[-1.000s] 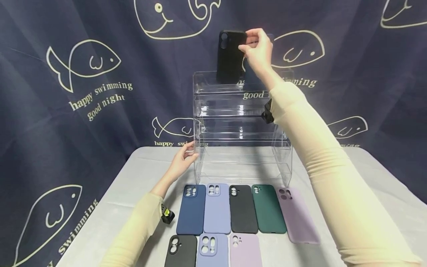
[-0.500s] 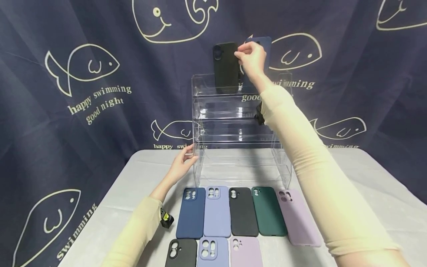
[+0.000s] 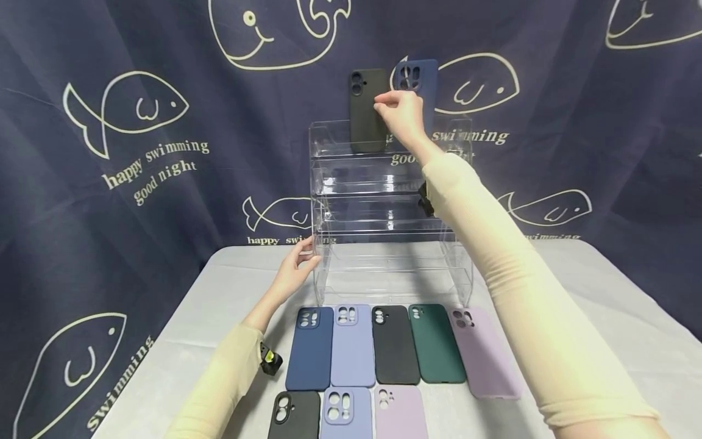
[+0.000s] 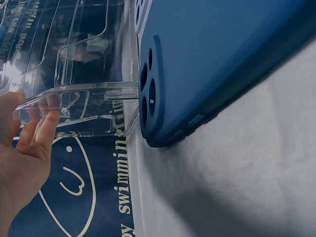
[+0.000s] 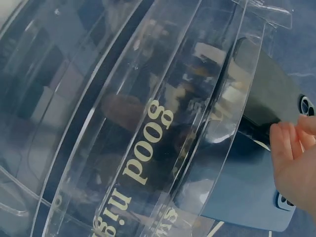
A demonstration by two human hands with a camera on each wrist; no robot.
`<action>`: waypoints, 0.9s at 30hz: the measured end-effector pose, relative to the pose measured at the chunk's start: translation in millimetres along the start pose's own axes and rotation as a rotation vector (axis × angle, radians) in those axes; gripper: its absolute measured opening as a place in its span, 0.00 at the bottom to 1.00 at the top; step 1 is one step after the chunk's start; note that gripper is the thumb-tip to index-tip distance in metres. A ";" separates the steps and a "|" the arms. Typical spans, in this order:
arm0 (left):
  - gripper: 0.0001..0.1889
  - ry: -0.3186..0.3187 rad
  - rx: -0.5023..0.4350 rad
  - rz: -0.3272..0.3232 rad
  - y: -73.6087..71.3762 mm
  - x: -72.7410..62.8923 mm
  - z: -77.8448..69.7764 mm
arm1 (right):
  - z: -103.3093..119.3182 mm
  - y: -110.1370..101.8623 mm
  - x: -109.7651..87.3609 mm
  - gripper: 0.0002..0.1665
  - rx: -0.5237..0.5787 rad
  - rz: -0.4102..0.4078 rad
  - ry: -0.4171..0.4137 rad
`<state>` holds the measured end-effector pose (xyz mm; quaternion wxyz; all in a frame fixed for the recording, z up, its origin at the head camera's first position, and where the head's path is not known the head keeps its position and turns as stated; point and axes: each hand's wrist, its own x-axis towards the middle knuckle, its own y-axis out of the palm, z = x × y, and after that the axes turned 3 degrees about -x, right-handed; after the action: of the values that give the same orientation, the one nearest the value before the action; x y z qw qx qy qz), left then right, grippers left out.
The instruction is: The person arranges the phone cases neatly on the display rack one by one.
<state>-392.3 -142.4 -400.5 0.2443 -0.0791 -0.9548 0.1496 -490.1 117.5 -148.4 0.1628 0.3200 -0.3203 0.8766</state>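
At the top tier of a clear acrylic display rack [image 3: 392, 233], my right hand [image 3: 407, 117] pinches the right edge of a black phone case [image 3: 366, 125]. The case stands nearly upright, its lower end behind the tier's clear front lip. A dark blue phone case [image 3: 429, 100] stands beside it on the same tier, partly hidden by the hand. In the right wrist view the fingertips [image 5: 280, 140] lie along the black case's edge. My left hand [image 3: 293, 273] grips the rack's left side panel, and the left wrist view shows thumb and fingers [image 4: 47, 128] on either side of it.
Phone cases lie in rows before the rack: a blue case [image 3: 309, 350], a lavender case [image 3: 353, 350], a black case [image 3: 396, 347], a green case [image 3: 437, 344] and a purple case [image 3: 488, 360], with several more nearer. A fish-print curtain [image 3: 164, 183] hangs behind the white table [image 3: 208, 317].
My right hand and the black phone case have come down, the case settling lower into the top tier. The dark blue case shows more. My left hand stays on the rack's side.
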 end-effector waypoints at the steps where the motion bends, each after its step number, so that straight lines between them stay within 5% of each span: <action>1: 0.28 -0.010 0.001 0.003 0.2 0.1 0.0 | -0.8 -0.2 -1.7 0.13 0.008 0.012 -0.004; 7: 0.29 -0.098 -0.018 0.032 1.6 -1.4 -9.6 | -4.2 -4.0 -6.9 0.15 0.057 0.046 -0.022; 27: 0.28 -0.090 0.011 0.012 -0.6 0.5 -8.3 | -14.9 -37.5 -28.6 0.24 0.101 0.113 0.013</action>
<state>-388.7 -140.8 -393.2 0.2004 -0.0768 -0.9636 0.1595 -457.3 153.0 -159.0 0.0987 0.3033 -0.2923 0.9016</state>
